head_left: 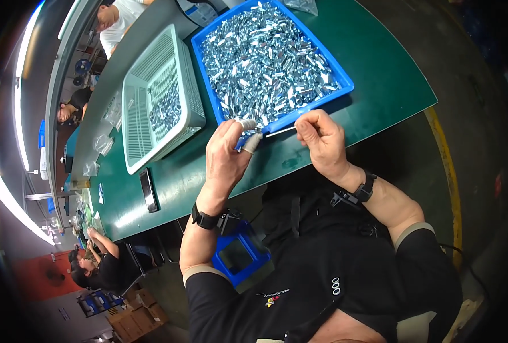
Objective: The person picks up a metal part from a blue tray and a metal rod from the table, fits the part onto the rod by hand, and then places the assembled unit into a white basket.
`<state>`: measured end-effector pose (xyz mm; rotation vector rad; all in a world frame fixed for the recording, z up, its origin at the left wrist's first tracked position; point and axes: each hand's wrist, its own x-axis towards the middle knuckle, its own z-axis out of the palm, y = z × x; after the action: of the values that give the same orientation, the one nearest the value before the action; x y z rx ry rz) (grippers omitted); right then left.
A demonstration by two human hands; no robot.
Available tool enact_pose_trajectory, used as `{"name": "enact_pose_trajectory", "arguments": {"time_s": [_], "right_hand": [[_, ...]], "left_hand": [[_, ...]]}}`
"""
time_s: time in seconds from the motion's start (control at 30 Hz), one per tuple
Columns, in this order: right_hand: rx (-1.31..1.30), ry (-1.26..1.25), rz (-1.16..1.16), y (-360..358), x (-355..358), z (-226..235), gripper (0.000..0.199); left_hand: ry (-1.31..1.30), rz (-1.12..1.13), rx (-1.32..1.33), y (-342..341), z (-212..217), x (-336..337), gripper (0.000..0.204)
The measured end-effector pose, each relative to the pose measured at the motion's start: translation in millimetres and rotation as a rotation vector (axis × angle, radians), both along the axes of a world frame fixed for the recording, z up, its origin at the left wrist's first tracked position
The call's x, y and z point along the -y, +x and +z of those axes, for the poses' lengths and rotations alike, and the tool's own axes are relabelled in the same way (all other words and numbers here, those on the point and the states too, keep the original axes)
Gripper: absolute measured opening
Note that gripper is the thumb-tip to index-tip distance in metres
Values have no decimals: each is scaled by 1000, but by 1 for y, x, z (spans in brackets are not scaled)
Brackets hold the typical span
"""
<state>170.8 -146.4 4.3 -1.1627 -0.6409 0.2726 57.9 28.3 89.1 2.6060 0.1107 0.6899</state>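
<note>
At the near edge of a blue tray (340,80) heaped with small shiny metal parts (265,63), my left hand (224,157) is closed in a pinch. Pale covers wrap its thumb tip and a fingertip. Between them shows a small shiny metal piece (258,129), partly hidden, its exact shape unclear. My right hand (328,146), just to the right, pinches a thin, pale, straight rod (280,131) between thumb and forefinger. The rod points left toward the piece in my left hand; I cannot tell if they touch.
Left of the tray stands a pale green plastic basket (195,108) with more metal parts. A dark phone (149,190) and clear plastic bags (102,144) lie on the green table (394,63). Below the table edge is a blue stool (245,274). Other people sit or stand at far left.
</note>
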Motion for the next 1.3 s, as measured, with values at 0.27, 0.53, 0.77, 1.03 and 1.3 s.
{"name": "enact_pose_trajectory", "arguments": {"time_s": [0.27,0.53,0.77,1.03,1.3], "right_hand": [[-33,-41,-1,0,-4,2,21],[107,-198,63,2,-1,13,35],[157,-193,125,-1,-2,17,37],[85,-134,98,2,-1,11,41],[110,-115,91,-2,-1,8,38]], "left_hand": [[33,-35,-60,-5,1,8,25],[150,-111,-111,-4,5,18,27],[168,-122,-119,-11,5,14,27],[554,361,102,-24,75,-65,25],[355,277,-193,38,-4,-47,29]]}}
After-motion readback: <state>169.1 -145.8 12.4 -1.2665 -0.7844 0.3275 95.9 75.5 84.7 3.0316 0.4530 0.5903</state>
